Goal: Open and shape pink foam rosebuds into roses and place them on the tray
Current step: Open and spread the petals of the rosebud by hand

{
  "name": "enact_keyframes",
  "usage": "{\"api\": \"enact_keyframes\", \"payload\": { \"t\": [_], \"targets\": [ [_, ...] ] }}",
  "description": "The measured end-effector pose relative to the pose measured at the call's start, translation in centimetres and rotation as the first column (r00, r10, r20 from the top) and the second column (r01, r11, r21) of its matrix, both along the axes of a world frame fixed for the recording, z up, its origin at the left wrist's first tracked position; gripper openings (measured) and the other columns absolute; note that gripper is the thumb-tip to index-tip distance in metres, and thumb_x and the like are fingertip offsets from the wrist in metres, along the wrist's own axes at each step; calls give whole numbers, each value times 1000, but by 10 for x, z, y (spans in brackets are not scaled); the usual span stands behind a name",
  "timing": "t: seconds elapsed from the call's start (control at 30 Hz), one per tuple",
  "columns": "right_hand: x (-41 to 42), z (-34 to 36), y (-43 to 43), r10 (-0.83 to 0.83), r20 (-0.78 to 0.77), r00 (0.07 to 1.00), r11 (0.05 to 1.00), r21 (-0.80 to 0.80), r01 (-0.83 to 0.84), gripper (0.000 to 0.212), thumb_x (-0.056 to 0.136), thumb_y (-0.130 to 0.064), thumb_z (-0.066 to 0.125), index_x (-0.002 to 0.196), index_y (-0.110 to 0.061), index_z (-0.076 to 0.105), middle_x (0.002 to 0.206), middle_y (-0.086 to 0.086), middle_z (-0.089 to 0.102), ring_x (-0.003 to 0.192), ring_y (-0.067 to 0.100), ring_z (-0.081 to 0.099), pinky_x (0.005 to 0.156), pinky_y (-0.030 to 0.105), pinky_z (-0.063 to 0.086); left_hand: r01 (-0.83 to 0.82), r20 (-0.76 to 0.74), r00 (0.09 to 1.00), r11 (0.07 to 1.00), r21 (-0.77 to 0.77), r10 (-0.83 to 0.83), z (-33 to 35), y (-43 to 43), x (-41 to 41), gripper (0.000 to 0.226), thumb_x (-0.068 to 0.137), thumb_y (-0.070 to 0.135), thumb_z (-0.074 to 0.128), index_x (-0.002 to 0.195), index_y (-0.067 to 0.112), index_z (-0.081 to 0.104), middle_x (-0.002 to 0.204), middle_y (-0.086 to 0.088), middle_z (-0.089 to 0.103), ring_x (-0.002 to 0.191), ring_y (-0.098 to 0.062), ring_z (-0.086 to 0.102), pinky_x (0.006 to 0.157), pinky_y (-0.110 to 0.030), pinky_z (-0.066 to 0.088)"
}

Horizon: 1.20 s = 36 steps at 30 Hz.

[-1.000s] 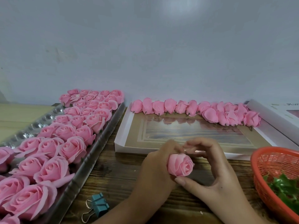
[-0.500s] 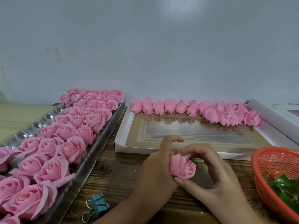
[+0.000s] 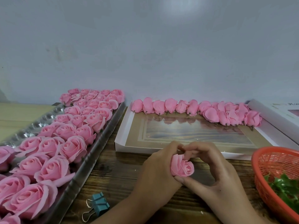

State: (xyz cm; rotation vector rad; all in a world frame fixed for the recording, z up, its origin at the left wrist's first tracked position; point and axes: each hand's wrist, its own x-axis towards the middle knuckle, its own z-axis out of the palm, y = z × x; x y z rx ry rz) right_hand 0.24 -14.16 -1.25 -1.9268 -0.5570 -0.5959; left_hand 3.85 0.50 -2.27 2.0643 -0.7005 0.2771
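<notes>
Both hands hold one pink foam rosebud above the wooden table, near the front. My left hand grips it from the left and below. My right hand curls over it, fingertips on an outer petal at its top, thumb under it. Its outer petals are partly peeled back. The long silver tray on the left holds rows of several opened pink roses. A row of several closed rosebuds lies along the far edge of a flat white box.
An orange mesh basket with green leaves stands at the right edge. A teal binder clip lies near the front, beside the tray. Another white box lies at the far right. A grey wall rises behind.
The rosebud has turned in my hands and an outer petal at its top left has been pulled outward. My right fingers have closed in over the bud's top.
</notes>
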Motion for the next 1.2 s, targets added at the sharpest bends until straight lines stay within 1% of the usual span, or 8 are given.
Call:
{"api": "enact_keyframes", "payload": {
  "t": [0.23, 0.4, 0.53, 0.67, 0.77, 0.9, 1.03, 1.2],
  "targets": [
    [0, 2, 2, 7, -14, 1000, 999, -33, -7, 48, 69, -34, 80, 111, -41, 57, 99, -15, 67, 98, 4, 65, 87, 8, 43, 7, -66, 998, 1000, 19, -6, -3, 0, 5, 24, 75, 38, 66, 94, 25, 66, 83, 9, 67, 78, -10, 63, 72, -37, 53],
    [1, -1, 2, -49, -16, 999, 994, -100, 47, 35, 69, -44, 74, 97, -31, 59, 92, -10, 60, 83, 9, 58, 71, 11, 40, -38, 5, 999, 998, 43, 38, -5, 1, 2, 14, 80, 40, 57, 81, 26, 57, 74, 9, 61, 69, -11, 58, 64, -39, 51],
    [3, -3, 1, -26, 1, 1000, 992, -127, 26, 19, 78, -39, 69, 91, -27, 60, 90, -10, 57, 84, 9, 58, 71, 12, 41, -48, -26, 998, 995, 84, 50, -1, -2, 1, 14, 76, 40, 50, 69, 27, 47, 67, 12, 53, 68, -13, 55, 65, -41, 49],
    [5, -3, 0, 30, 28, 999, 988, -151, -26, 10, 85, -34, 66, 93, -31, 62, 96, -12, 59, 94, 8, 60, 80, 12, 42, -15, -52, 998, 998, 64, 19, 1, -2, 4, 21, 70, 47, 46, 64, 27, 48, 62, 13, 52, 66, -14, 56, 63, -34, 48],
    [6, -2, 1, 45, 30, 999, 989, -141, -40, 8, 86, -33, 67, 93, -30, 65, 98, -12, 60, 96, 8, 62, 82, 11, 43, 27, -92, 995, 998, 52, -22, 0, -3, 9, 15, 80, 25, 63, 71, 18, 54, 67, 7, 54, 63, -2, 46, 62, -16, 37],
    [4, -2, 2, -7, 9, 1000, 994, -110, 8, 21, 78, -38, 71, 96, -31, 62, 96, -10, 61, 89, 10, 61, 76, 12, 44, 12, -97, 995, 1000, 22, -9, 0, -2, 6, 6, 82, 21, 64, 80, 16, 61, 77, 10, 64, 74, -8, 60, 68, -23, 47],
    [2, -2, 2, -33, -44, 998, 997, -71, 30, 24, 73, -43, 71, 90, -31, 59, 88, -6, 59, 79, 11, 58, 69, 14, 42, -64, 54, 997, 986, 155, 57, 5, -2, -3, 22, 84, 34, 55, 66, 30, 43, 64, 15, 50, 64, -2, 50, 58, -13, 34],
    [4, -1, 2, 1, -14, 1000, 993, -121, -3, 15, 81, -39, 66, 88, -27, 62, 88, -7, 56, 84, 12, 57, 72, 16, 42, -36, 2, 999, 986, 163, 36, 7, -2, -1, 31, 80, 33, 57, 58, 33, 35, 54, 20, 40, 55, 3, 41, 54, -8, 26]
  ]
}}
